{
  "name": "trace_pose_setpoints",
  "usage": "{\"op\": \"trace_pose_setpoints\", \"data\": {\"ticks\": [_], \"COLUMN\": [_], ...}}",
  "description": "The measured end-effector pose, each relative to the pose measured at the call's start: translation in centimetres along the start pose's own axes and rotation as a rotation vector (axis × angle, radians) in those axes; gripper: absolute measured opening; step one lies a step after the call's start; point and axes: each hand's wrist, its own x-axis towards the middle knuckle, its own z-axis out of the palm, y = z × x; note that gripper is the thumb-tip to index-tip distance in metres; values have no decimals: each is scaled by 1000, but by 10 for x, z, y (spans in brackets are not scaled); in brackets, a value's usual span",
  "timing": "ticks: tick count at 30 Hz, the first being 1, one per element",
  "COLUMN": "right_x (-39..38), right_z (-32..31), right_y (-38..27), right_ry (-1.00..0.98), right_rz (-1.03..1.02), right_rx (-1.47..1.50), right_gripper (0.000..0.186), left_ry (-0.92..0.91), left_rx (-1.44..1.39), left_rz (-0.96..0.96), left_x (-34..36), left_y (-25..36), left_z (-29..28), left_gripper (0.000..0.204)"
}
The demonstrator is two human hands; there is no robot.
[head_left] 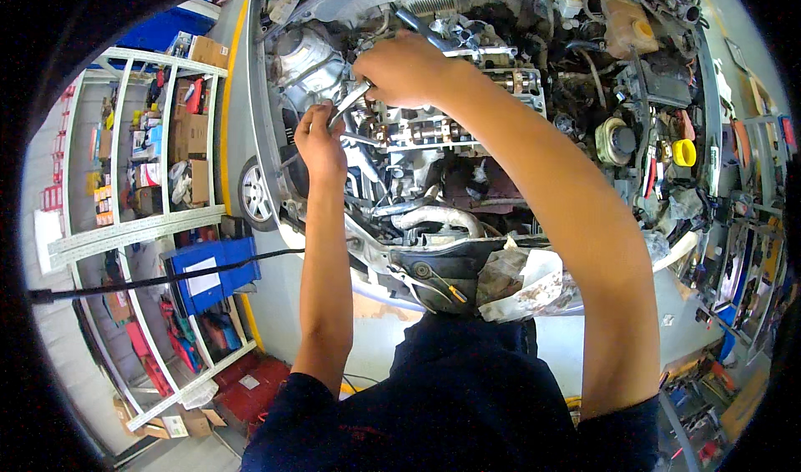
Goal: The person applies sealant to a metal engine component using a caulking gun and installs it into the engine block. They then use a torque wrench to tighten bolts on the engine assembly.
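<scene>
Over the left end of an opened car engine, both my hands are closed on a silver wrench (pixel 352 97) that slants between them. My left hand (pixel 319 142) pinches its lower end. My right hand (pixel 405 70) is wrapped round its upper end, which the fingers hide. Just to the right lie bare camshafts (pixel 430 131) in the cylinder head. Behind my right hand a black-handled tool (pixel 417 26) rests on the engine. What the wrench sits against cannot be made out.
A yellow-handled screwdriver (pixel 455 292) and crumpled dirty paper (pixel 521 280) lie along the car's front edge. Reservoirs, including a brownish coolant tank (pixel 627 28), fill the bay's right side. Loaded white shelving (pixel 138 234) stands at left, and a dark rod (pixel 167 277) juts across there.
</scene>
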Motion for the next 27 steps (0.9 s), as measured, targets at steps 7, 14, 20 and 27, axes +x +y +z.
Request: {"op": "trace_pose_setpoints", "data": {"ticks": [7,14,20,27], "right_x": [-45,-139,-144,-220], "right_z": [-80,-36,39,76], "right_y": [-21,-120,-173,-119], "right_ry": [-126,195,511,772], "right_rz": [65,486,704,732], "right_rx": [129,716,759,789], "right_gripper": [36,32,36,40], "left_ry": [-129,-356,-459,-367], "left_rx": [-46,767,1316,1355], "left_rz": [49,263,171,488], "left_x": [-34,-61,-59,-44], "left_y": [61,96,87,71], "left_z": [43,62,81,86], "left_gripper": [9,28,38,21]}}
